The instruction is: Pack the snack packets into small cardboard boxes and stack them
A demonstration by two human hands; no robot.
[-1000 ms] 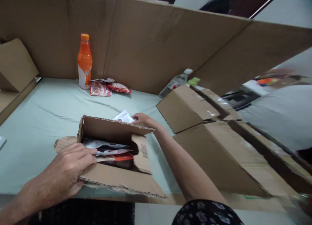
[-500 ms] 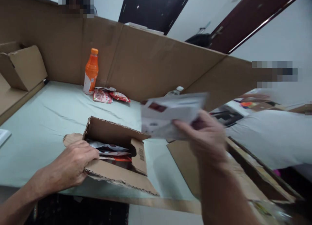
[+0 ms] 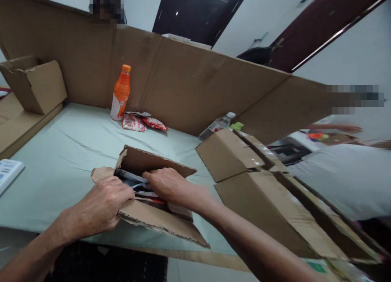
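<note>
A small open cardboard box (image 3: 152, 164) with torn flaps sits on the pale green table top (image 3: 61, 151) just in front of me. Several grey, white and red packets (image 3: 128, 177) lie inside it. My left hand (image 3: 100, 206) is curled round the box's near left rim, thumb over the edge. My right hand (image 3: 166, 184) reaches into the box from the right. Its fingers lie stretched flat on top of the packets, and I see nothing held between them.
An orange drink bottle (image 3: 120, 92) and red snack packets (image 3: 137, 122) stand by the tall cardboard wall (image 3: 198, 90). A clear bottle (image 3: 216, 126) and two larger cardboard boxes (image 3: 229, 153) lie to the right. Another box (image 3: 33, 84) stands far left. A co-worker's hand (image 3: 336, 129) shows far right.
My right hand took a white packet from behind the box, lifted it, and has come down into the box, now flat on the packets. My left hand stayed on the rim.
</note>
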